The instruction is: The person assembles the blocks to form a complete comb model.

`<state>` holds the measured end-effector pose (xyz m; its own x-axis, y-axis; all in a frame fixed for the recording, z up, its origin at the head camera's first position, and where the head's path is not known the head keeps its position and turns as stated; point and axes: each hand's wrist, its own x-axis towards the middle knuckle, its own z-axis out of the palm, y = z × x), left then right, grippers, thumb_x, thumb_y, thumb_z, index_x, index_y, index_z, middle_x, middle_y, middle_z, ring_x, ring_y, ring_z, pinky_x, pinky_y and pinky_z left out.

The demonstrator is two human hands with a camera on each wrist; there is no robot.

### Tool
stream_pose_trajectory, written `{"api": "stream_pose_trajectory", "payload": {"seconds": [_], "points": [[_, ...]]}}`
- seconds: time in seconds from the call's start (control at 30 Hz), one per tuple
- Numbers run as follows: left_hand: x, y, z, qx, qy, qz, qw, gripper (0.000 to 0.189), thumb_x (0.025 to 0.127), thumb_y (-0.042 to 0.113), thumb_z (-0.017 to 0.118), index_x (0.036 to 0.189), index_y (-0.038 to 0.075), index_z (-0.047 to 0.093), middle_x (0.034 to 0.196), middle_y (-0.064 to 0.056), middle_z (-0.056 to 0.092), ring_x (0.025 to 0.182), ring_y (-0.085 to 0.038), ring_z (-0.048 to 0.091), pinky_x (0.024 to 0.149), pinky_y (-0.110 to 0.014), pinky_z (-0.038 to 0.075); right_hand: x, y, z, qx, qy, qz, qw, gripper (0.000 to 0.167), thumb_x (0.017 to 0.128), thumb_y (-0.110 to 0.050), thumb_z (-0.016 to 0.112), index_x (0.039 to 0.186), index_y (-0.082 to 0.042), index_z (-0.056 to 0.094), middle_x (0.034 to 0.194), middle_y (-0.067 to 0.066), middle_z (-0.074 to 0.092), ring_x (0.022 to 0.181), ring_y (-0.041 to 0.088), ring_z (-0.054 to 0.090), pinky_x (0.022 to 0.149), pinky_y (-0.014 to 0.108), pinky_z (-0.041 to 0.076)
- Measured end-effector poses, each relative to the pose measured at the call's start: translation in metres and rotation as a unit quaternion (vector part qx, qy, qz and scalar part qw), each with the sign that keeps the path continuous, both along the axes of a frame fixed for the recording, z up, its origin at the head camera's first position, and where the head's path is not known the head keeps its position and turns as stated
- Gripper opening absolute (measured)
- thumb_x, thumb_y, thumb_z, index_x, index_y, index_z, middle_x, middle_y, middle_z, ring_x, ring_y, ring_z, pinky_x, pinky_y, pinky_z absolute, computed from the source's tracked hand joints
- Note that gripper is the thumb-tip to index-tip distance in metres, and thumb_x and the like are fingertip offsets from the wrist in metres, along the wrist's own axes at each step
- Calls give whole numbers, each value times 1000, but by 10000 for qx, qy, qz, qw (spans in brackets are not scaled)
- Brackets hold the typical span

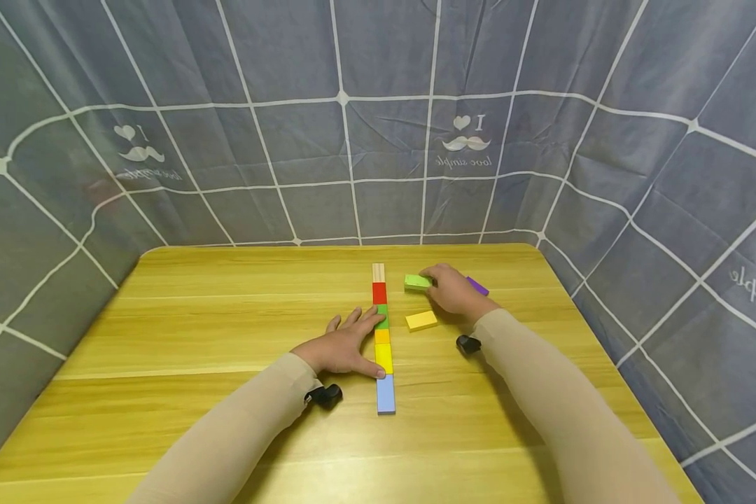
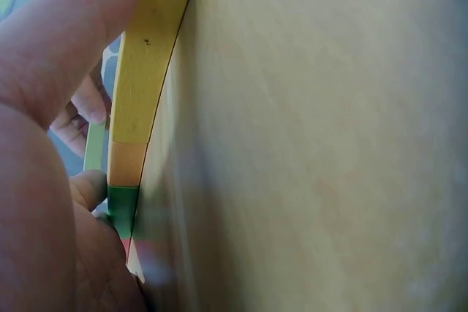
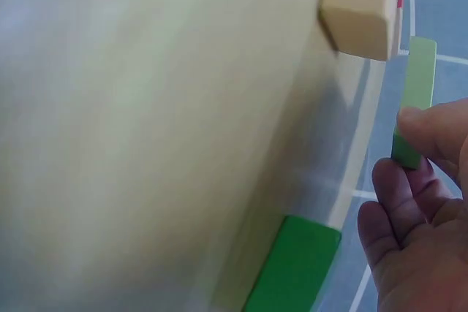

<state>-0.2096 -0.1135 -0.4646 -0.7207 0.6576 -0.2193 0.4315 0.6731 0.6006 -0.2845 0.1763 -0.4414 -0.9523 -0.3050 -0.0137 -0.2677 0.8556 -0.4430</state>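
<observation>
A row of coloured blocks runs away from me down the table: a blue block (image 1: 386, 395) nearest, then a yellow block (image 1: 383, 358), an orange one (image 1: 382, 337), a green one (image 1: 381, 319), a red one (image 1: 379, 293) and a plain wooden end (image 1: 379, 273). Along its left side my left hand (image 1: 341, 348) lies with fingers spread, its thumb at the blue-yellow joint and fingertips on the green block. To the right of the row, my right hand (image 1: 451, 288) pinches a light green block (image 1: 418, 283) between thumb and fingers.
A loose yellow block (image 1: 421, 321) lies between the row and my right forearm. Partly behind the right hand is a purple block (image 1: 477, 286). A grey curtain (image 1: 390, 140) with white lines hangs around the wooden table (image 1: 227, 315).
</observation>
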Motion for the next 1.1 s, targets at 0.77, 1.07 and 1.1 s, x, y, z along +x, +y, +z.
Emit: {"api": "stream_pose_trajectory", "payload": {"seconds": [0.77, 1.07, 1.1], "points": [[0, -1, -3, -75, 91, 38, 9999, 114, 82, 63, 82, 170, 26, 19, 179, 2, 0, 166, -32, -5, 129, -65, -6, -42, -19, 9, -17, -83, -210, 9997, 46, 104, -4, 55, 150, -3, 56, 156, 19, 54, 150, 39, 45, 124, 52, 38], [1, -1, -3, -67, 84, 18, 9999, 115, 82, 65, 81, 170, 27, 19, 179, 2, 0, 166, -33, -5, 129, -65, -6, -53, -28, 6, 84, 20, -70, 9999, 46, 101, -1, 57, 146, 0, 59, 154, 21, 56, 148, 38, 49, 124, 49, 39], [1, 0, -2, -59, 76, 20, 10000, 115, 82, 65, 81, 170, 27, 19, 179, 1, 0, 166, -33, -5, 129, -65, -6, -55, -29, 5, 94, 26, -56, 9999, 45, 101, -1, 58, 146, 0, 60, 153, 21, 57, 147, 38, 49, 124, 48, 39]]}}
